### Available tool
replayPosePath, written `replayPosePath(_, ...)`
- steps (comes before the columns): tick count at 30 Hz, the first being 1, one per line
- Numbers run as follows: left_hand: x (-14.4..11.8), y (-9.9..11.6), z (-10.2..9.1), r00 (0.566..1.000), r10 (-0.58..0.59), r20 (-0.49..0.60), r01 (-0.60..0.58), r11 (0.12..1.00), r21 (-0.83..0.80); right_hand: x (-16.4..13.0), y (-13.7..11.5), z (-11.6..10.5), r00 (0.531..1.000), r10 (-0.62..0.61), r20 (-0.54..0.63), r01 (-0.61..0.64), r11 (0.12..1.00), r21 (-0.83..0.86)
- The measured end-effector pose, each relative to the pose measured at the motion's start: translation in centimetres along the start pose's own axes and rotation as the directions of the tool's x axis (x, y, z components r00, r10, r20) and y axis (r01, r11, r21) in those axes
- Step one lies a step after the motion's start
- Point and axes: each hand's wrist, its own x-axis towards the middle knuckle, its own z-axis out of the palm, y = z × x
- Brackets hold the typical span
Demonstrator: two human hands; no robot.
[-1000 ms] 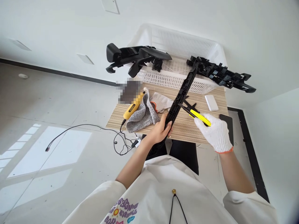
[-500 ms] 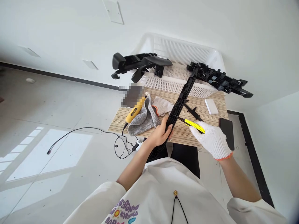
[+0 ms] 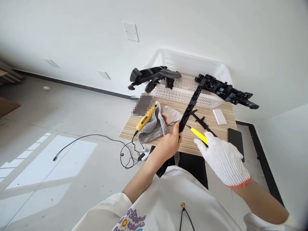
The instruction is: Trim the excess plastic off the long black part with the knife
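My bare left hand (image 3: pixel 168 141) is wrapped round a long, narrow black plastic trim part (image 3: pixel 193 102), which slants from my lap towards the basket. My gloved right hand (image 3: pixel 220 155) grips yellow-handled tweezers (image 3: pixel 199 135). Their thin dark tip is at the trim part, close beside my left fingers; whether it touches the surface I cannot tell. The part's lower end is partly behind my left hand and forearm. Behind its upper end, another ribbed black plastic part (image 3: pixel 228 90) lies across the basket's right side.
A white plastic basket (image 3: pixel 192 57) at the back holds further black trim parts (image 3: pixel 151 77). On the wood-grain table (image 3: pixel 192 146) lie a yellow corded tool (image 3: pixel 146 118), a grey cloth (image 3: pixel 154 130), a white glove (image 3: pixel 172 115), a black caliper (image 3: pixel 203 123), a white box (image 3: pixel 219 116) and a phone (image 3: pixel 235 142).
The view has tilted, so the table and basket sit lower. My left hand is nearer the front of the held part's visible stretch; the tweezers' tip stays close to it.
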Motion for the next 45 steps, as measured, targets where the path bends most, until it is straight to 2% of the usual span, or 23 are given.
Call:
replayPosePath(3,-0.2,0.9,-1.3,0.996,-0.045,0.082,0.032,0.987,0.157,0.2,0.9,1.5,0.997,-0.036,-0.061,0.038,0.999,0.027)
replayPosePath(6,-0.2,1.4,-2.2,0.995,-0.035,0.091,0.012,0.971,0.238,0.5,1.8,3.6,0.979,-0.094,-0.181,0.109,0.991,0.078)
replayPosePath(9,-0.2,1.7,-2.6,0.99,-0.066,0.124,0.039,0.977,0.211,0.8,2.3,5.4,0.945,-0.115,-0.306,0.156,0.981,0.112)
replayPosePath(11,-0.1,1.7,-2.8,0.986,-0.088,0.14,0.063,0.983,0.173,1.1,2.4,6.2,0.931,-0.104,-0.349,0.151,0.982,0.111)
replayPosePath(19,0.1,1.1,-2.3,0.99,-0.05,0.134,0.039,0.996,0.083,1.4,2.4,8.3,0.929,-0.067,-0.364,0.111,0.989,0.1)
replayPosePath(23,0.1,1.0,-2.1,0.994,-0.04,0.101,0.031,0.996,0.088,1.8,2.7,7.9,0.939,-0.044,-0.342,0.092,0.988,0.126)
replayPosePath(27,-0.2,1.2,-2.9,0.981,-0.074,0.178,0.05,0.99,0.132,2.9,4.2,5.8,0.922,0.032,-0.386,0.011,0.994,0.109)
replayPosePath(29,-0.1,1.4,-3.7,0.977,-0.057,0.204,0.023,0.986,0.167,3.1,5.0,4.7,0.905,-0.005,-0.426,0.032,0.998,0.056)
replayPosePath(31,0.2,1.7,-4.5,0.978,-0.036,0.205,-0.011,0.974,0.227,2.8,5.6,4.0,0.872,-0.097,-0.48,0.106,0.994,-0.007)
replayPosePath(34,0.8,2.3,-5.9,0.979,-0.043,0.199,-0.034,0.928,0.372,2.1,5.6,4.1,0.842,-0.189,-0.505,0.205,0.978,-0.024)
replayPosePath(36,1.0,2.8,-6.6,0.986,-0.052,0.157,-0.03,0.877,0.48,1.6,5.4,4.4,0.854,-0.16,-0.496,0.195,0.981,0.019)
replayPosePath(39,0.8,3.3,-6.9,0.996,-0.033,0.081,-0.018,0.826,0.563,0.9,4.7,4.6,0.904,-0.048,-0.426,0.109,0.987,0.119)
replayPosePath(42,0.5,3.3,-6.5,0.998,-0.025,0.059,-0.01,0.853,0.522,0.5,3.9,5.1,0.944,0.065,-0.323,0.014,0.971,0.238)
replayPosePath(45,0.1,3.2,-6.0,0.997,-0.033,0.064,0.001,0.894,0.448,0.3,3.2,5.7,0.957,0.124,-0.263,-0.04,0.952,0.304)
